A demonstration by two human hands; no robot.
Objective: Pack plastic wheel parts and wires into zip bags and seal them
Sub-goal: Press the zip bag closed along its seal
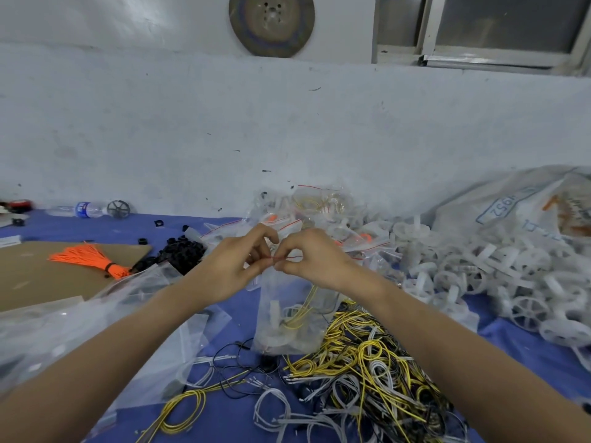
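Note:
A clear zip bag (pixel 289 318) hangs upright in the middle, with white plastic parts and yellow wires inside. My left hand (pixel 235 263) and my right hand (pixel 308 255) both pinch its red zip strip at the top, fingertips nearly touching. Below the bag lies a tangle of yellow, white and black wires (pixel 361 378). White plastic wheels (pixel 473 279) are heaped at the right. Filled zip bags (pixel 319 212) are piled behind my hands.
An orange wire bundle (pixel 92 259) lies on cardboard (pixel 38 282) at the left, beside black small parts (pixel 184 251). Empty clear bags (pixel 96 321) spread under my left forearm. A large printed sack (pixel 524 206) stands at the right; a water bottle (pixel 86 209) lies by the wall.

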